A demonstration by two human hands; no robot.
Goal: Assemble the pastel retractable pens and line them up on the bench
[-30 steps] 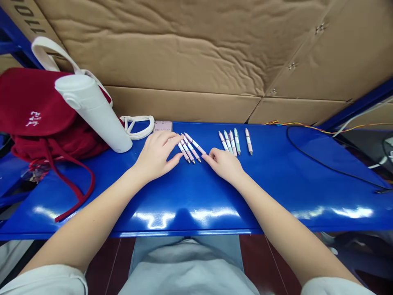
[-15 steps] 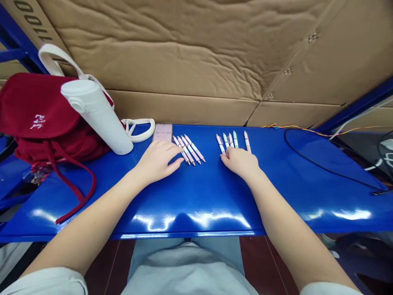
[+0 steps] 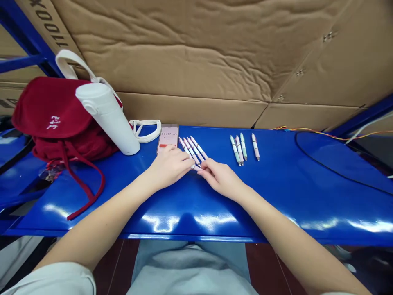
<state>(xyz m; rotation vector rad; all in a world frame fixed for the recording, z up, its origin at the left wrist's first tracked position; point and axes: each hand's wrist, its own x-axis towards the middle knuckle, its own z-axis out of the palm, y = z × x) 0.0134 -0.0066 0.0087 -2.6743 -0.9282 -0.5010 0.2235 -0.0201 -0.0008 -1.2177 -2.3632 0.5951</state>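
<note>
Several slim white pens with pink and pale trim [image 3: 192, 150] lie side by side, slanted, on the blue metal table [image 3: 276, 200]. My left hand [image 3: 170, 166] rests flat beside them, its fingertips at their lower ends. My right hand [image 3: 220, 179] comes in from the right, its fingertips touching the pen tips close to my left fingers. Whether those right fingers grip a pen is hidden. Farther right lies a second group of several pens [image 3: 242, 148], with pink and mint trim, untouched. A phone [image 3: 168, 139] showing a timer lies just above my left hand.
A white insulated bottle [image 3: 107, 119] lies tilted on a dark red cloth bag [image 3: 58, 119] at the left, with a white strap [image 3: 145, 130] by it. Coloured wires [image 3: 322, 134] and a black cable run along the table's far right. Cardboard [image 3: 190, 49] forms the back wall.
My right hand has moved left, away from the right pen group, to the tips of the left group. My left hand has shifted slightly right. The view has swung slightly.
</note>
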